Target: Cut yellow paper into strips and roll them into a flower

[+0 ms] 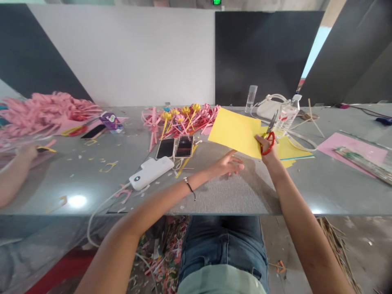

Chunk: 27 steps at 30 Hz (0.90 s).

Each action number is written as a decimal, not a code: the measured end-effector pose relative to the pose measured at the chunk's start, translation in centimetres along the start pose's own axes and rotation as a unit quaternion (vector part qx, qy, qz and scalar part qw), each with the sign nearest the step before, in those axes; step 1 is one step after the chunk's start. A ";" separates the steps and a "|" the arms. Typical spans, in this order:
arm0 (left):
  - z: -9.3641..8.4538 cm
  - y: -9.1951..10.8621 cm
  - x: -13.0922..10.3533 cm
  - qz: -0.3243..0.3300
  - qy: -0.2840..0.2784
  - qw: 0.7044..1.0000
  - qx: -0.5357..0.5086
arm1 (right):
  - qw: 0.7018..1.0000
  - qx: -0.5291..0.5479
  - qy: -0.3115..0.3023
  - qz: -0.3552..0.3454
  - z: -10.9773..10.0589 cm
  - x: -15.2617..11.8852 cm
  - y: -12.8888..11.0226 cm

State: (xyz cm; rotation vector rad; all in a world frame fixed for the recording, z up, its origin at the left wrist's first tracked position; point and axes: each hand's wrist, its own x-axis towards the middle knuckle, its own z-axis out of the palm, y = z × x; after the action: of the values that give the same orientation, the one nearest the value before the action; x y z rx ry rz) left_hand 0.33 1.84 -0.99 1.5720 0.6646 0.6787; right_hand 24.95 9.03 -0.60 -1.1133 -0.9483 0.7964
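Note:
A sheet of yellow paper [235,130] is held up above the table, tilted, by my right hand [269,153]. The same hand also grips a pair of scissors [268,143] with red handles, their blades pointing up and away. My left hand [228,164] is just below the lower edge of the sheet, fingers spread and palm without anything in it; whether a fingertip touches the paper I cannot tell. More yellow sheets [290,149] lie on the table behind my right wrist.
On the grey table [214,196] lie a white power bank [151,173], two phones [166,148], and pink and yellow paper flowers [180,116]. Bottles [251,98], a white bag [271,108] and pink paper [355,149] are right. Another person's hand [27,157] works at left.

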 end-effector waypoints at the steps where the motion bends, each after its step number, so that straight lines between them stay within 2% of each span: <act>1: 0.4 0.0 0.5 0.005 0.019 0.999 -0.039 | 1.000 0.007 -0.013 -0.002 0.3 -0.4 0.1; 4: 1.1 -0.3 1.8 -0.021 0.095 0.987 -0.124 | 0.999 0.001 -0.034 -0.010 1.1 -1.6 0.5; 7: 0.9 -1.3 2.6 -0.058 0.190 0.964 -0.175 | 0.999 -0.025 -0.035 -0.017 1.6 -2.3 0.7; 8: 0.7 -1.7 2.7 -0.060 0.207 0.959 -0.182 | 0.999 -0.033 -0.036 -0.019 1.8 -2.4 0.7; 10: 0.2 -2.4 2.6 -0.049 0.221 0.955 -0.191 | 0.998 -0.043 -0.040 -0.026 2.0 -2.7 0.5; 14: -0.8 -3.0 2.2 0.007 0.199 0.957 -0.211 | 0.997 -0.043 -0.042 -0.045 2.0 -2.5 0.1; 17: -1.2 -3.0 1.9 0.019 0.166 0.966 -0.199 | 0.997 -0.056 -0.039 -0.044 1.5 -1.9 0.1; 19: -1.2 -2.7 1.6 0.011 0.118 0.976 -0.180 | 0.995 -0.081 -0.042 -0.033 0.8 -1.3 0.5; 23: -0.6 -1.2 0.3 -0.047 -0.051 0.990 -0.123 | 0.986 -0.159 -0.045 -0.001 -0.8 -0.1 1.7; 25: -0.6 0.0 -0.3 -0.066 -0.137 0.986 -0.071 | 0.980 -0.195 -0.042 0.013 -1.7 0.6 2.5; 27: -1.4 1.4 -0.7 -0.058 -0.216 0.975 0.009 | 0.973 -0.227 -0.041 0.021 -2.6 1.4 3.1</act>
State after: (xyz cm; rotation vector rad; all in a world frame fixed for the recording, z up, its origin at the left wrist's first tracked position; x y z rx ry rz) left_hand -1.14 2.11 0.45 1.6149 0.4310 0.2297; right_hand 27.70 10.17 -3.67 -1.5086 -1.2180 0.6790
